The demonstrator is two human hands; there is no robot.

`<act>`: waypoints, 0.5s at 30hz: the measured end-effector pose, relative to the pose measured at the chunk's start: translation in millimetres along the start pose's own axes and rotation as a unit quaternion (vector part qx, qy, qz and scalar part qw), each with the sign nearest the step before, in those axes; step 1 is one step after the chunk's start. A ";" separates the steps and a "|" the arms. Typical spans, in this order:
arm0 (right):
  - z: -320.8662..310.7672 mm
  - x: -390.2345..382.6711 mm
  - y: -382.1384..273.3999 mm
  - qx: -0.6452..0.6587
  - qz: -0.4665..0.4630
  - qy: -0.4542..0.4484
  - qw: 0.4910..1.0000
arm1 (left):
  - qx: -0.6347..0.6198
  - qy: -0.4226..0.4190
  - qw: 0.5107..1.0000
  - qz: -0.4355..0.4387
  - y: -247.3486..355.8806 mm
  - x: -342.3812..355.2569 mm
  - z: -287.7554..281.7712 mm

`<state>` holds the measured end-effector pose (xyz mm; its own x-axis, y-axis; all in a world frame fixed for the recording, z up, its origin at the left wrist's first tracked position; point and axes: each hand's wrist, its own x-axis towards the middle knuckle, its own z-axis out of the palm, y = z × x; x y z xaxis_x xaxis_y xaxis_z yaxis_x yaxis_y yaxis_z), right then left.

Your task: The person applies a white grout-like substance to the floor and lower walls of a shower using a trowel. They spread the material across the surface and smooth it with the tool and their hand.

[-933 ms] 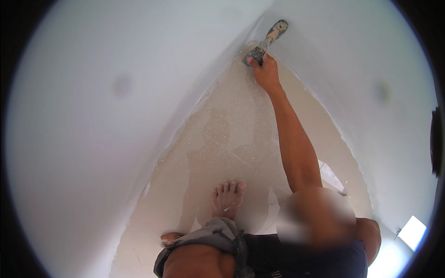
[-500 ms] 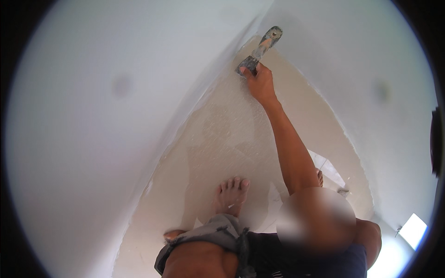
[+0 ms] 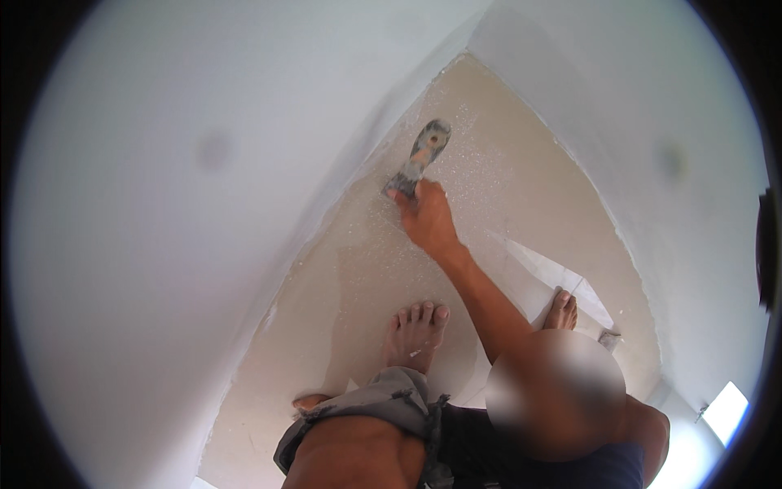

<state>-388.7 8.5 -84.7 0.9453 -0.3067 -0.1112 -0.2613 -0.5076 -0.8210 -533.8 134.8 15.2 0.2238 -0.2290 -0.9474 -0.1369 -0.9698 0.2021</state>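
My right hand (image 3: 428, 216) is closed on a stained putty knife (image 3: 421, 155), low over the beige floor near the left wall. Fingers and thumb grip its wide dark end, and the worn handle with a hole points away toward the corner. Whether the blade's edge touches the floor is hidden by the hand. White specks and dust (image 3: 468, 134) lie on the floor around the tool. My left hand is out of view. A round blur covers part of the right arm.
Pale walls rise at left (image 3: 179, 204) and right (image 3: 652, 106), meeting in a far corner. Bare feet (image 3: 415, 334) stand on the floor (image 3: 529, 187). A white tiled patch (image 3: 562, 273) and a small grey piece (image 3: 608, 339) lie at right.
My right hand has drawn the putty knife back from the far corner, toward me and slightly left. More white specks show on the floor near the corner.
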 end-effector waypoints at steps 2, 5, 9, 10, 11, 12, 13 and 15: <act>7.5 -21.2 -5.3 0.010 -0.013 -0.005 1.000 | -0.005 0.002 1.000 -0.008 -0.2 -1.8 -1.5; 3.4 -30.0 -6.0 0.045 -0.034 -0.018 0.998 | -0.017 0.000 1.000 -0.013 2.6 -1.6 -6.3; -30.5 2.0 8.5 0.138 -0.017 0.054 0.989 | -0.039 -0.004 0.999 -0.030 9.4 0.5 -16.8; -50.6 18.8 7.2 0.136 0.033 0.065 0.988 | -0.047 -0.004 0.998 -0.036 11.5 2.3 -19.7; -71.6 38.6 9.7 0.132 0.084 0.078 0.985 | -0.051 -0.006 0.998 -0.039 13.8 4.0 -24.0; -86.4 56.7 23.6 0.096 0.054 0.112 0.988 | -0.055 -0.008 0.998 -0.037 18.1 3.7 -25.6; -97.9 74.5 35.4 0.061 0.024 0.143 0.988 | -0.052 -0.009 0.998 -0.036 20.0 5.5 -27.4; -111.7 105.9 48.7 0.032 0.042 0.116 0.992 | -0.057 -0.010 0.998 -0.040 21.9 7.1 -28.6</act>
<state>-323.2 -138.6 -73.8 0.8486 -0.5262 -0.0549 -0.3170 -0.4227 -0.8490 -507.6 109.5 20.0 0.2107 -0.1497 -0.9660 -0.0087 -0.9884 0.1513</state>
